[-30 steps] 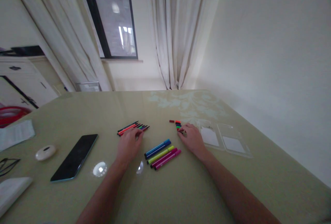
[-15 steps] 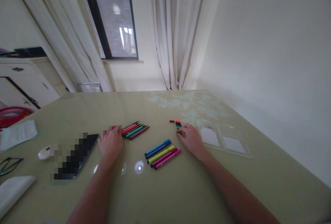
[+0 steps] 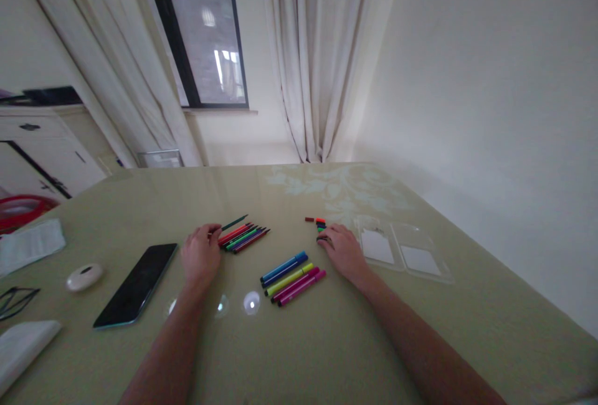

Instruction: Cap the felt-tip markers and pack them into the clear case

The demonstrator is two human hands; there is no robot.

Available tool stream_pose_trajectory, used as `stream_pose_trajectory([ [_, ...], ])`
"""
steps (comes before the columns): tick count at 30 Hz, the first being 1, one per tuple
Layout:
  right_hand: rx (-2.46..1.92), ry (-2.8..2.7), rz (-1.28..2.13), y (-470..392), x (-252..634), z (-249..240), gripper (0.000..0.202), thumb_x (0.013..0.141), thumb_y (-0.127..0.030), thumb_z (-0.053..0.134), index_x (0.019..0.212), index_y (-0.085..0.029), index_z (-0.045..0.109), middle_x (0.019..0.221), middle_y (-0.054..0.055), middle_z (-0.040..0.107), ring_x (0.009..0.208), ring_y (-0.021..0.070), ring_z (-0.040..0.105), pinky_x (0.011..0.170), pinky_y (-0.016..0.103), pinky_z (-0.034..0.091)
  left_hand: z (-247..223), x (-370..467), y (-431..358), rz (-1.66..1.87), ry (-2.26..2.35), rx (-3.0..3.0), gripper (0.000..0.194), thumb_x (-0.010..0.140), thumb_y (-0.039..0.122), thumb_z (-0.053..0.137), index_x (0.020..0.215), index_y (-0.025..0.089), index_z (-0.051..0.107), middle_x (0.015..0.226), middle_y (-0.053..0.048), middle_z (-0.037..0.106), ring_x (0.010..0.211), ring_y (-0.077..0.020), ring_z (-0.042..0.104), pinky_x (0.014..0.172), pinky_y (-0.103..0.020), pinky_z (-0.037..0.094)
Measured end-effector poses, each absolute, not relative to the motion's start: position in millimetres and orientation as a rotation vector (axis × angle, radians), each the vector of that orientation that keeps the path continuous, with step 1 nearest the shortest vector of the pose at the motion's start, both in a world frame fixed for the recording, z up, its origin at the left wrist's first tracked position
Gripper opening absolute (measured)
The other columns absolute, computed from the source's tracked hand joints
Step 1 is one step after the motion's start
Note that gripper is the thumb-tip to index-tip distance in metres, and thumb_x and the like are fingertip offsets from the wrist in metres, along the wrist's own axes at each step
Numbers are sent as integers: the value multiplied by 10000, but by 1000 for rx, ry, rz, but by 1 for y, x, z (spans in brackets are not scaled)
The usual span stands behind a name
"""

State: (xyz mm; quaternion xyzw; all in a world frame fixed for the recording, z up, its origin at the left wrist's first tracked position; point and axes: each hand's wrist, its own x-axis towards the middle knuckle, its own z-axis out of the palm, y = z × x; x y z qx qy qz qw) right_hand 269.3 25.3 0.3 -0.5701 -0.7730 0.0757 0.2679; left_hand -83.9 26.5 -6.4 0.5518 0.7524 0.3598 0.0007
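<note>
My left hand (image 3: 202, 255) pinches the rear end of a dark green uncapped felt-tip marker (image 3: 235, 222), its tip pointing away to the right. Just beside it lies a row of uncapped markers (image 3: 245, 238) in red, green, purple and other colours. My right hand (image 3: 343, 248) is closed at the fingertips on a small dark marker cap (image 3: 322, 238). Loose caps, among them an orange cap (image 3: 320, 220) and a brown cap (image 3: 309, 219), lie just beyond those fingers. Between my forearms, several capped markers (image 3: 293, 277) in blue, yellow and pink lie side by side.
An opened clear plastic case (image 3: 398, 246) with white inserts lies right of my right hand. Over on the left are a black phone (image 3: 136, 285), a white oval case (image 3: 84, 276), glasses (image 3: 17, 300) and a folded cloth (image 3: 32, 244). A wall (image 3: 490, 143) borders the table's right side.
The dark green marker in my left hand has come away from the row, shifting up and left, with a gap now beside it. My right hand has hardly moved.
</note>
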Motion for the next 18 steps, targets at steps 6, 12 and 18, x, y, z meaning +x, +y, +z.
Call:
stream_pose_trajectory([
  [6, -1205, -1786, 542, 17, 261, 12, 100, 960, -299, 645, 1025, -234, 686, 1046, 45, 754, 863, 198, 668, 788, 323, 506, 3, -39, 21, 1588, 1537, 1489, 408, 875, 499, 640, 1109, 183, 747, 1025, -91, 767, 914, -237, 732, 851, -365, 582],
  [12, -1114, -1651, 599, 13, 260, 18, 156, 907, -370, 712, 974, -230, 730, 1001, 39, 761, 745, 169, 621, 745, 307, 504, 5, 2, 6, 1469, 1265, 1404, 365, 806, 458, 765, 1055, 193, 788, 984, -69, 792, 915, -221, 733, 865, -355, 599],
  [18, -1110, -1632, 611, 15, 262, 14, 200, 885, -408, 735, 977, -233, 768, 999, 53, 774, 737, 176, 619, 753, 318, 511, 6, 3, 4, 1433, 1250, 1425, 325, 799, 424, 775, 1034, 200, 798, 1007, -68, 799, 915, -216, 740, 858, -345, 609],
])
